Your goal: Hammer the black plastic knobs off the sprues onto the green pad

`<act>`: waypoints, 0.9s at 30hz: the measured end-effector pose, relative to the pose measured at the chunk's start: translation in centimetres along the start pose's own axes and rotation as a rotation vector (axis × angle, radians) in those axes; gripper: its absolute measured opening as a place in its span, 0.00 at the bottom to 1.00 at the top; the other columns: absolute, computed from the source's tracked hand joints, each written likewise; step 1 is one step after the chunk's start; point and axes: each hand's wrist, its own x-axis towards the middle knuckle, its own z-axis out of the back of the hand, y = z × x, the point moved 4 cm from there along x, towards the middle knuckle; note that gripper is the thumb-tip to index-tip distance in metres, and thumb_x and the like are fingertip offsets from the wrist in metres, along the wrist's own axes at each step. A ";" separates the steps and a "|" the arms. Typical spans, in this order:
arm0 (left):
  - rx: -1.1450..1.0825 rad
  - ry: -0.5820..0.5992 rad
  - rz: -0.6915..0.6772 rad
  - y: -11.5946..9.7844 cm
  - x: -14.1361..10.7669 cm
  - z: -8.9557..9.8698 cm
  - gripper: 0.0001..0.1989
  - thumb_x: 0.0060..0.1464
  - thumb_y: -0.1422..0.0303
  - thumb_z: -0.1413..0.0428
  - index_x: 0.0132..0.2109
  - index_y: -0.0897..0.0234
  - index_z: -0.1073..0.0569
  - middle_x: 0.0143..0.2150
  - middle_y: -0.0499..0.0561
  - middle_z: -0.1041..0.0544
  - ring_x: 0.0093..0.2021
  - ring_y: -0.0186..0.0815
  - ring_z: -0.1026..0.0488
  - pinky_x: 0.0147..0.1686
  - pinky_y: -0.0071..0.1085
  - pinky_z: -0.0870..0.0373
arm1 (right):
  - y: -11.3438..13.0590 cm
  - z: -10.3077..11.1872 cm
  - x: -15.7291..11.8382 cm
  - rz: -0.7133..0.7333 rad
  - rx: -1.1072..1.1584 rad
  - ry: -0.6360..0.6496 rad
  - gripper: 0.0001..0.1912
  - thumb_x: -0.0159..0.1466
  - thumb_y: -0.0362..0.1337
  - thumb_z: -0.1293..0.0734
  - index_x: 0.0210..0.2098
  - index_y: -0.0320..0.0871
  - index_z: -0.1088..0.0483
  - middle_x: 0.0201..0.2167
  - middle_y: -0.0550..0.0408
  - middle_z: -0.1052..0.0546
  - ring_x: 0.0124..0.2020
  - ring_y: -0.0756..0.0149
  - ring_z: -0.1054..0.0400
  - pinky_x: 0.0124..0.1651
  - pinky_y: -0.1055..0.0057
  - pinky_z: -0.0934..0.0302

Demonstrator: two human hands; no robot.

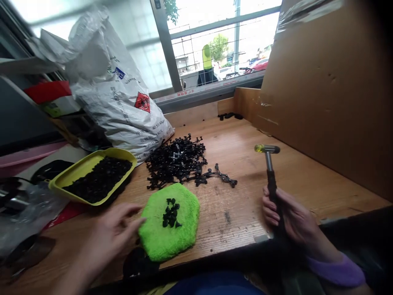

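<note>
My right hand [287,211] is wrapped around the black handle of a small hammer [269,162], held upright at the right. The hammer's head has a yellow translucent face on one end and a dark face on the other. My left hand [112,231], slightly blurred, has its fingers apart and nothing in it. Its fingertips are at the left edge of a bright green fuzzy pad [187,229]. Several small black plastic pieces [170,214] lie on the pad. Behind it is a large heap of black branching plastic parts [176,157], with a loose strand [225,178] stretching right.
A yellow tray [58,184] of small black pieces stands at left. A white printed sack [123,98] leans behind the heap. A large cardboard sheet [325,90] walls the right side of the wooden table [233,143]. Dark pieces [230,116] lie near the window.
</note>
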 end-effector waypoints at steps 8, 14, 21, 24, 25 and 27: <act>-0.180 0.142 -0.005 -3.1 -0.4 -6.6 0.09 0.55 0.69 0.51 0.42 0.61 0.29 0.40 0.53 0.31 0.42 0.36 0.32 0.42 0.31 0.34 | 0.2 -0.3 -0.5 -0.061 -0.045 -0.044 0.09 0.54 0.41 0.33 0.30 0.42 0.33 0.20 0.59 0.43 0.18 0.73 0.49 0.17 0.76 0.46; -0.236 0.152 0.075 -1.8 -1.5 -5.9 0.15 0.53 0.67 0.48 0.49 0.59 0.31 0.47 0.53 0.33 0.46 0.37 0.33 0.46 0.32 0.36 | -0.3 0.1 -0.1 -0.108 -0.071 -0.080 0.09 0.54 0.42 0.34 0.30 0.43 0.33 0.20 0.58 0.44 0.18 0.72 0.50 0.16 0.75 0.45; -0.305 -0.050 0.187 0.3 -0.2 -6.0 0.11 0.56 0.69 0.53 0.43 0.62 0.29 0.43 0.52 0.30 0.42 0.35 0.32 0.41 0.30 0.35 | -0.3 -0.2 -0.2 -0.118 -0.067 -0.126 0.09 0.52 0.42 0.33 0.29 0.44 0.33 0.20 0.58 0.44 0.18 0.71 0.51 0.16 0.74 0.45; -0.305 -0.064 0.197 0.4 -0.1 -6.3 0.10 0.53 0.70 0.50 0.42 0.63 0.29 0.41 0.52 0.30 0.33 0.32 0.32 0.31 0.26 0.35 | -0.4 0.1 -0.1 -0.136 -0.063 -0.138 0.09 0.52 0.42 0.33 0.30 0.44 0.33 0.21 0.57 0.44 0.18 0.71 0.51 0.16 0.74 0.44; -0.297 -0.065 0.191 0.5 0.0 -6.4 0.10 0.52 0.71 0.50 0.42 0.63 0.29 0.41 0.52 0.30 0.32 0.32 0.33 0.30 0.26 0.35 | -0.5 0.1 -0.1 -0.142 -0.058 -0.139 0.09 0.53 0.41 0.33 0.30 0.44 0.33 0.21 0.57 0.44 0.18 0.71 0.51 0.16 0.74 0.44; -0.274 -0.076 0.190 0.8 0.3 -6.5 0.08 0.52 0.72 0.49 0.39 0.63 0.29 0.40 0.52 0.31 0.33 0.32 0.33 0.30 0.25 0.36 | -0.6 0.3 -0.1 -0.155 -0.046 -0.138 0.08 0.54 0.41 0.35 0.30 0.44 0.33 0.21 0.57 0.44 0.19 0.71 0.51 0.16 0.74 0.44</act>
